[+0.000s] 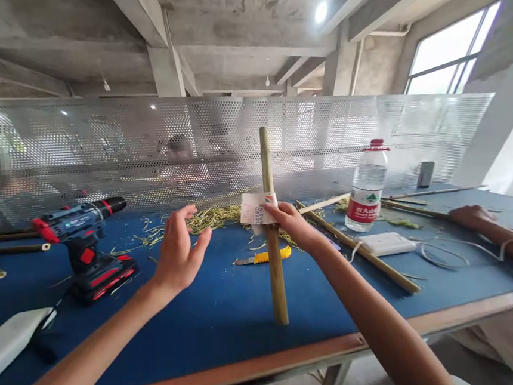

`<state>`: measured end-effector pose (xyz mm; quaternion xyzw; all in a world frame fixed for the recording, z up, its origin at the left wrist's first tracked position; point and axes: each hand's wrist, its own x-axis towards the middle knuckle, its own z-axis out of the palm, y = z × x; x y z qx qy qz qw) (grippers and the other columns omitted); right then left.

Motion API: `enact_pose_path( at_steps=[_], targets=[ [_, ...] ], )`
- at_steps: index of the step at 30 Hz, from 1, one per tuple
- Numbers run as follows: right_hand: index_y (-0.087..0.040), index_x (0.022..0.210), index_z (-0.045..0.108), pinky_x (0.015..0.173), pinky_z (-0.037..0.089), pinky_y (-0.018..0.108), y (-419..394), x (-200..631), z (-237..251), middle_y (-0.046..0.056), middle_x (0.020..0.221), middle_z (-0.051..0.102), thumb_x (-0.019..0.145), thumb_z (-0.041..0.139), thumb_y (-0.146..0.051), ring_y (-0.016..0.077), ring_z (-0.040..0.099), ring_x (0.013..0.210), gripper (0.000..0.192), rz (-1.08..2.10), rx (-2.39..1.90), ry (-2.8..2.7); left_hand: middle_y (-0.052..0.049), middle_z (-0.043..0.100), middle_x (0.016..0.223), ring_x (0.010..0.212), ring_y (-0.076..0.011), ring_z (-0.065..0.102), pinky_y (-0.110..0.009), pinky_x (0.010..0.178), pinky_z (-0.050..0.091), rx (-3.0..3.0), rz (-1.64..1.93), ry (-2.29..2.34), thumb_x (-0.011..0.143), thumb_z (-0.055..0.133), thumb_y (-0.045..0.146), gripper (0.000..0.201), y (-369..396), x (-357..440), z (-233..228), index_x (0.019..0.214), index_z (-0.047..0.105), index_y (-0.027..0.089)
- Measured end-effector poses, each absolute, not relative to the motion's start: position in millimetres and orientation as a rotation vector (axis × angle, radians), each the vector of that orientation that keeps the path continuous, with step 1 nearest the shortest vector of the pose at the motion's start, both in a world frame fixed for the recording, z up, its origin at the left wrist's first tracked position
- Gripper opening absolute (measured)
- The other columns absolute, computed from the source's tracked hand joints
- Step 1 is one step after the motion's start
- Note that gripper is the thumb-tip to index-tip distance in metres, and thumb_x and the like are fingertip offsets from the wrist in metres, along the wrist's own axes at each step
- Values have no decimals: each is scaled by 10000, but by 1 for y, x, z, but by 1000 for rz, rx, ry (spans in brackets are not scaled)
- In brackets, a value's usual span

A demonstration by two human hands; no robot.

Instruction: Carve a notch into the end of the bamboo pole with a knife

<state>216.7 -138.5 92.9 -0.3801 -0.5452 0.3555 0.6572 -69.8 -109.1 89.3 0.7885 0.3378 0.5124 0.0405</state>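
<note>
A bamboo stick (278, 286) stands nearly upright over the blue worktable. My right hand (291, 222) grips it at mid-height, pressing a piece of sandpaper (254, 210) with printed lettering against it. The sandpaper's left end sticks out past the stick. To the left, my left hand (181, 250) is raised with thumb and fingers apart, holding nothing and not touching the stick. Behind the stick's lower half lies a yellow utility knife (266, 256), its blade pointing left. Pale green bamboo shavings (218, 217) are heaped beyond my hands.
A cordless drill (85, 243) stands on the left, near more bamboo sticks (14, 250). Rightward are a water bottle (366, 189), another bamboo stick (365, 255), a white power strip (387, 244) with a cable and another person's hand (472, 217). A perforated metal screen (224, 135) runs behind.
</note>
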Motion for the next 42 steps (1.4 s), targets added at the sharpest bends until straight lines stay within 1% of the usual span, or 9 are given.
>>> enact_pose_path(
  at_steps=[8,11,13,15,17,20,27,34,42],
  targets=[
    [-234,788,585,679,412,311,-161,214,139,-11,715,585,957,783,-323,150,481,669,275,172,-1092,-1749,-174,483,1600,1557,-370,424,-624,1287,365,2938,2070,741,958,709,195,711,-146,-56,96,1559,339,270],
    [-204,969,655,804,476,376,-174,206,127,77,915,702,1048,632,-204,221,627,806,82,-576,-1263,-2178,-177,522,1616,1585,-303,420,-475,1291,406,3284,1782,546,974,686,109,813,-168,-59,86,1669,278,215],
    [-182,1040,684,889,498,420,-179,201,112,122,1006,740,1063,552,-113,265,678,907,150,-758,-1251,-2309,-207,517,1634,1589,-342,416,-534,1282,391,3313,1338,742,1041,606,183,747,-170,-63,80,1698,249,194],
    [-181,1103,703,1001,495,464,-176,200,95,131,1072,763,1066,515,-68,293,697,1003,222,-793,-1197,-2376,-279,590,1531,1439,-411,566,-588,1152,481,3148,995,1062,1079,513,280,700,-162,-68,72,1710,263,108],
    [-207,1185,705,1109,466,495,-167,200,76,108,1121,779,1081,520,-82,292,709,1068,246,-888,-1125,-2426,-250,755,1138,982,-357,740,-508,885,576,3051,843,1200,1077,434,273,679,-152,-74,63,1703,308,41],
    [-243,1220,710,1135,467,514,-147,201,49,81,1130,800,1069,580,-107,283,730,1078,241,-878,-1090,-2425,-121,698,758,593,-240,609,-388,690,517,2955,712,1275,1073,385,261,637,-147,-83,48,1672,413,44],
    [-246,1293,704,1124,470,537,-130,195,11,102,1193,822,1029,661,-115,296,747,1129,298,-766,-1015,-2465,-26,585,713,631,-206,528,-338,736,430,2719,618,1348,1097,426,296,586,-170,-105,36,1655,474,122],
    [-193,1578,560,1117,490,499,-149,165,5,160,1452,723,1080,595,-163,324,694,1262,500,-748,-951,-2483,38,583,692,544,-134,515,-265,558,388,2384,446,1322,1103,514,376,475,-179,-105,46,1490,551,101],
    [-183,1449,619,1150,462,567,-140,198,4,155,1325,790,1072,543,-103,320,745,1196,393,-711,-913,-2479,70,512,643,517,-126,446,-251,513,326,2226,412,1300,1067,510,345,491,-197,-118,62,1474,552,74]
  ],
)
